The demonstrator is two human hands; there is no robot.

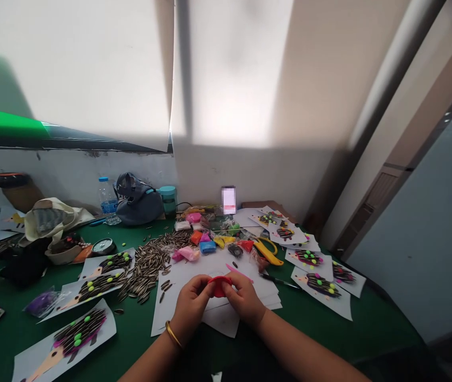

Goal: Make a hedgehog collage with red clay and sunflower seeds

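A flattened red piece of soft clay is pinched between both hands over the white sheets of paper. My left hand grips its left edge with thumb and fingers, and a gold bracelet circles the wrist. On the other edge, my right hand holds the clay with its thumb in front. Just behind the hands lie a pink tool, a black pen and small packets of coloured clay, among them a blue one. Yellow-handled scissors rest beside the packets.
Sunflower seeds are heaped left of the paper. Hedgehog pictures lie at the left, with more at the right. Along the wall stand a water bottle, a blue bag, a teal-lidded jar and a phone.
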